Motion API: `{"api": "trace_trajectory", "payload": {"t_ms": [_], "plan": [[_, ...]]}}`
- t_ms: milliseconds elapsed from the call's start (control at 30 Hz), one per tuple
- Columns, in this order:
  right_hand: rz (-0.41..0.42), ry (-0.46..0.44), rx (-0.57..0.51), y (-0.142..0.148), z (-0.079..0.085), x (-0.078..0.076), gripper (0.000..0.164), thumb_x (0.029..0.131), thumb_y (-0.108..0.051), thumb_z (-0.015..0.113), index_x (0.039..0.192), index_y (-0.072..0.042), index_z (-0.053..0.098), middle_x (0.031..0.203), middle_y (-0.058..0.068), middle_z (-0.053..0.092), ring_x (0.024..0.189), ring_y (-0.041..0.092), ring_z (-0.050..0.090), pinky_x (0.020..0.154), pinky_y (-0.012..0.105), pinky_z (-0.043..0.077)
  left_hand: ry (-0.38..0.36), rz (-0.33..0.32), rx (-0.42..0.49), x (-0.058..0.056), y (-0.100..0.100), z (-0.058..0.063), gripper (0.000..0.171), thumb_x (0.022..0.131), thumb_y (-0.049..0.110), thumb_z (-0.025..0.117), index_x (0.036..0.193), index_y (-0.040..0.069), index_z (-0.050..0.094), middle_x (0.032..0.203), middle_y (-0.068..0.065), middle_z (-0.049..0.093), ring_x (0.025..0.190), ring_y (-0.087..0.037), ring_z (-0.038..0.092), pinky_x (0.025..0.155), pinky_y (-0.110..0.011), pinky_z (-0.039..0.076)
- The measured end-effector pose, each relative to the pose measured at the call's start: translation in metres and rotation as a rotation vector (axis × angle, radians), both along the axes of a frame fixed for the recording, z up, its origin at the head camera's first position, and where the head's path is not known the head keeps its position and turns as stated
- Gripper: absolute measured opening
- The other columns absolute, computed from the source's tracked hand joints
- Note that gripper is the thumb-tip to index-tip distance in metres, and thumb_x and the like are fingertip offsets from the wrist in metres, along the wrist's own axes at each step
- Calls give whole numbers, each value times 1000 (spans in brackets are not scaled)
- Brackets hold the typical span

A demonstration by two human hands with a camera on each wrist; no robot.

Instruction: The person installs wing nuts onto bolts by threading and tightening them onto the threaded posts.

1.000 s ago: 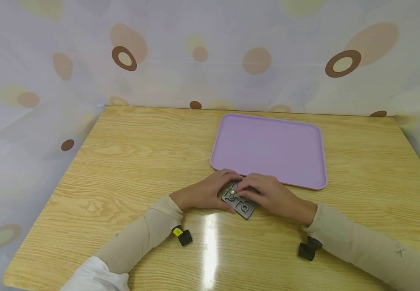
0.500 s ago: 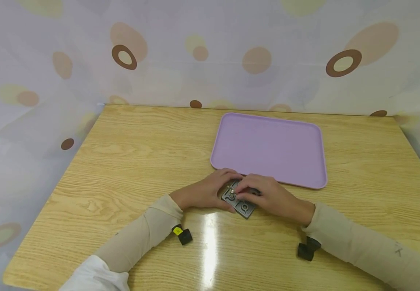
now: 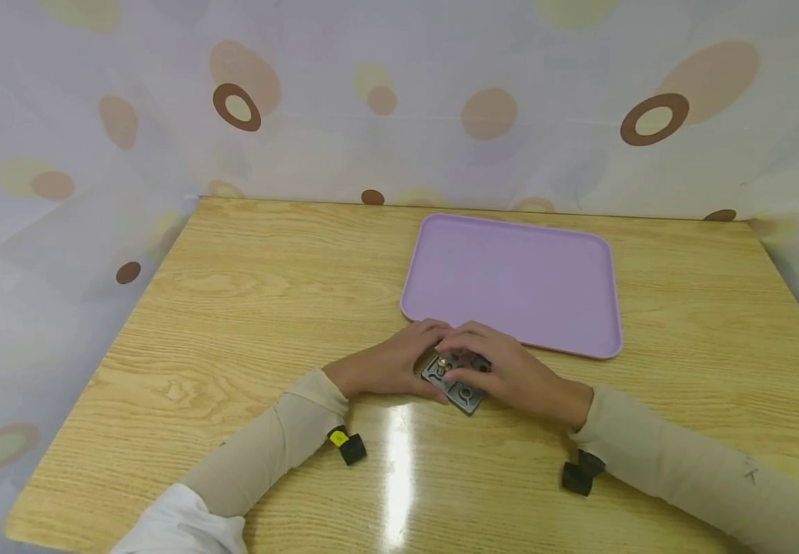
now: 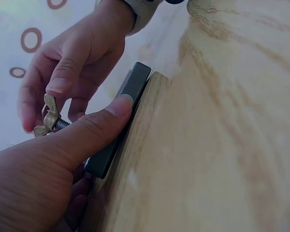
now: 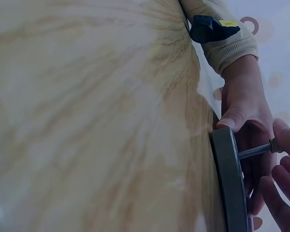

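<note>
A grey metal plate (image 3: 466,395) with raised ring patterns lies on the wooden table. My left hand (image 3: 389,365) grips it by its edges, with the thumb (image 4: 120,105) along the near side. From the plate rises a threaded bolt (image 5: 253,151), topped by a brass-coloured wing nut (image 4: 50,116). Around that wing nut curl the fingers of my right hand (image 3: 513,373); a fingertip touches one wing in the left wrist view. Part of the plate's far end is hidden beneath the right hand.
Just behind the hands lies a purple tray (image 3: 510,285), its front edge close to the fingers. The wooden table (image 3: 268,308) backs onto a spotted curtain (image 3: 427,100). Small black wrist cameras hang below both sleeves.
The right hand's fingers have spread wider around the wing nut and shifted slightly left, with the index finger lifted. The left hand and the plate have stayed nearly still.
</note>
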State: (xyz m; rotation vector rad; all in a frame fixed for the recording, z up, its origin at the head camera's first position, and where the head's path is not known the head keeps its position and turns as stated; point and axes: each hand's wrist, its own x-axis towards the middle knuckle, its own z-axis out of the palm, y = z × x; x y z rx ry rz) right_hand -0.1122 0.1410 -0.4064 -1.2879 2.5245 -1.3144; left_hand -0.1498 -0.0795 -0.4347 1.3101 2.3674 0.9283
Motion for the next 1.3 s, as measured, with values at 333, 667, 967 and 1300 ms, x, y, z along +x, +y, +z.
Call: {"api": "trace_trajectory", "payload": {"t_ms": [333,667,967,1300], "plan": [[-5,10,36,1,-1,-1,41,83,-22,70,122,-12,58,120,-3,54,100,13,55,81,29,49,0,-1,11,1,1,1,84,72,52,74,137,14,39,138,-1,35,126,-12,31,106,-29,26],[-32,14,43,5,0,-1,33,86,-18,67,117,-11,62,115,-3,57,99,13,56,82,30,48,10,3,17,2,-1,2,87,71,50,76,140,13,36,138,0,35,127,-11,30,107,-28,24],[-67,70,19,9,-2,-1,24,86,-10,66,110,-15,65,107,-7,61,95,9,57,79,28,49,13,-2,10,2,-1,2,85,72,47,76,140,15,35,139,-1,34,127,-12,29,106,-29,25],[-65,83,18,11,0,-1,19,86,-8,65,103,-17,68,104,-10,62,97,6,57,81,23,48,10,-12,16,1,0,3,86,73,48,75,141,15,34,139,-1,33,125,-11,30,103,-27,29]]}}
